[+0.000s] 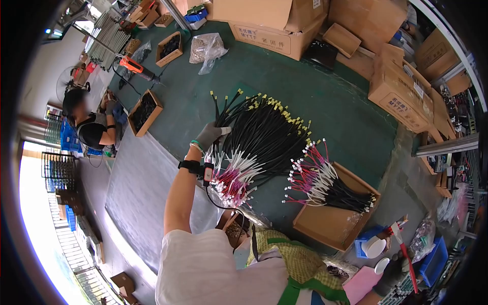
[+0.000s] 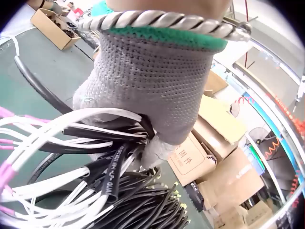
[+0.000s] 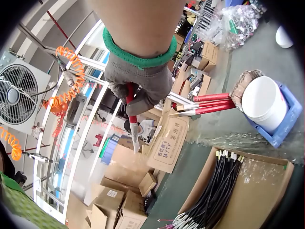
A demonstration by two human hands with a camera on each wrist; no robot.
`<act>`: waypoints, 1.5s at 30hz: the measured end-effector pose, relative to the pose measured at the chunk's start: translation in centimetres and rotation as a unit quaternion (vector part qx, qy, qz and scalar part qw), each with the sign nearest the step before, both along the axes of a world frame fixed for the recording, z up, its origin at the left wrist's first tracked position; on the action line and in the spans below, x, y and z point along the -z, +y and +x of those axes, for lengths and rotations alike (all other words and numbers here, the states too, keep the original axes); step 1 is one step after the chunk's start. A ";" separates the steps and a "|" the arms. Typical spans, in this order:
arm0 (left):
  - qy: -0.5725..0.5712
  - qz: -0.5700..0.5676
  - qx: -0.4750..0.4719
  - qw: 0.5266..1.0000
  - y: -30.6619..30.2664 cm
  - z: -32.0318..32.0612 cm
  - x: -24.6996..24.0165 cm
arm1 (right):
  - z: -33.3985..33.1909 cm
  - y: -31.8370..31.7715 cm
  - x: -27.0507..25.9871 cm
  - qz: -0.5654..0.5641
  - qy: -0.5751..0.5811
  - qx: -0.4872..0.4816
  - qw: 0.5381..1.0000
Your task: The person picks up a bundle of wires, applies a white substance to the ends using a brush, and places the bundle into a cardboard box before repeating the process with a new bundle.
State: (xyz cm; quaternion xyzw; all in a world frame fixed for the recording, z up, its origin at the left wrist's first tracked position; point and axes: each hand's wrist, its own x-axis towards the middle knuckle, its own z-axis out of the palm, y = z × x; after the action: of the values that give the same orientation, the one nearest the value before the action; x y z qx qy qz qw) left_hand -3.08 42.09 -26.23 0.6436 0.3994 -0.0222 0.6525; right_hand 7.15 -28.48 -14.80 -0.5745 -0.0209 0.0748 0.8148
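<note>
My left hand (image 1: pixel 210 136), in a grey knitted glove, grips several black cables (image 2: pixel 114 167) at the left side of a large fanned pile. The pile's black cables (image 1: pixel 274 127) have yellow tips at the far end. White and pink leads (image 1: pixel 236 173) with small white connectors spread at the near end. Out at the lower right, my gloved right hand (image 3: pixel 140 88) holds a red-handled stick (image 3: pixel 132 114) with a whitish tip. A second bundle of cables (image 1: pixel 330 188) lies partly over a shallow cardboard box (image 1: pixel 317 223), to the right of the pile.
An orange power screwdriver (image 1: pixel 133 65) and small boxes of black parts (image 1: pixel 145 113) lie at the left. Large cartons (image 1: pixel 264 38) stand at the back. A white cup (image 3: pixel 262 105) in a blue tray stands near more red sticks (image 3: pixel 214 104). Another person (image 1: pixel 89 122) works at the far left.
</note>
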 end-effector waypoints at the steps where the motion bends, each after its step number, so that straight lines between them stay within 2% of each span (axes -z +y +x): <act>1: 0.024 -0.007 0.011 1.000 0.2 -0.2 -0.2 | -0.1 0.3 0.0 0.009 0.005 0.012 1.000; 5: -0.003 -0.040 -0.020 0.999 -0.2 0.1 0.4 | -0.4 1.6 -0.4 0.037 0.007 0.030 0.999; 8: -0.028 -0.087 -0.050 0.995 -2.1 0.3 -4.7 | -0.6 1.2 -0.9 0.046 -0.006 0.014 0.999; 11: -0.105 -0.077 0.011 0.991 -0.8 -1.0 -6.2 | -0.9 0.2 -0.5 0.049 -0.022 0.006 0.999; 12: -0.163 -0.076 -0.009 0.984 -2.3 -1.0 -8.7 | -1.0 0.3 -0.5 0.061 -0.020 0.005 0.998; 15: -0.155 -0.104 -0.044 0.981 -1.4 -2.3 -7.9 | -0.9 0.4 -0.1 0.064 -0.010 0.036 0.997; 16: 0.011 0.061 0.016 0.998 -1.3 -2.4 -7.5 | -0.6 0.0 0.3 0.054 -0.005 0.046 0.998; 19: -0.069 -0.049 -0.075 0.994 -1.6 -3.0 -8.6 | -0.2 0.8 -0.3 0.058 -0.016 0.053 0.997; 20: -0.153 -0.135 -0.067 0.977 -1.8 -3.5 -9.7 | -0.4 1.1 -0.8 0.066 -0.022 0.048 0.996; 23: -0.144 -0.217 0.007 0.965 -0.6 -5.2 -11.9 | -0.5 1.0 -1.1 0.084 -0.023 0.033 0.996; 24: -0.209 -0.253 0.005 0.945 -0.8 -5.8 -12.7 | -0.5 1.0 -1.1 0.080 -0.025 0.034 0.996; 27: -0.347 -0.315 -0.021 0.883 0.3 -7.2 -10.5 | -1.0 1.1 -0.7 0.087 -0.024 0.031 0.995; 28: -0.140 -0.190 -0.056 0.970 0.0 -7.0 -10.0 | -0.9 1.2 -0.6 0.093 -0.026 0.028 0.995; 29: 0.119 0.108 0.046 0.986 0.4 -7.2 -8.8 | -1.0 1.2 -0.7 0.097 -0.028 0.023 0.995; 30: 0.158 0.228 0.094 0.956 0.1 -7.3 -8.3 | -1.0 1.3 -0.9 0.101 -0.032 0.017 0.994; 31: 0.193 0.346 0.143 0.907 0.1 -7.1 -8.1 | -1.0 1.4 -0.9 0.106 -0.036 0.013 0.994; 34: 0.068 0.593 0.116 0.794 1.6 -6.8 -10.6 | -1.3 0.3 -0.7 0.108 -0.033 0.004 0.994; 35: 0.074 0.568 0.113 0.812 1.1 -5.9 -14.0 | -1.3 0.1 -0.6 0.103 -0.037 0.001 0.994; 36: 0.061 0.401 0.060 0.912 -0.4 -4.7 -17.5 | -1.3 0.1 -0.5 0.101 -0.042 -0.002 0.994; 37: 0.041 0.291 0.044 0.955 0.0 -4.3 -19.5 | -1.2 0.2 -0.3 0.100 -0.048 -0.006 0.994; 39: -0.040 0.157 0.006 0.987 -1.2 -3.5 -22.5 | -1.4 1.1 -0.6 0.083 -0.045 0.069 0.993; 41: -0.129 -0.004 0.028 0.991 -1.9 -2.8 -22.8 | -1.4 2.8 -1.2 0.057 -0.039 0.140 0.988; 43: -0.218 -0.171 0.068 0.958 -3.5 -1.3 -22.3 | -1.1 5.7 -3.0 0.024 -0.031 0.214 0.976; 44: -0.241 -0.219 0.098 0.940 -4.8 -0.4 -21.8 | -0.2 4.1 -2.2 0.063 -0.046 0.074 0.994; 45: -0.263 -0.247 0.115 0.926 -7.2 0.7 -21.8 | 0.0 5.3 -3.4 0.093 -0.060 -0.017 0.994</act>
State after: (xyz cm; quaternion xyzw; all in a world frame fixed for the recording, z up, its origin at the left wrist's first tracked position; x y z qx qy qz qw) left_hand -2.40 34.88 -4.40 0.4860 0.1188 -0.0251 0.8655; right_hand 7.18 -23.17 -11.36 -0.4989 -0.0867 0.0520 0.8607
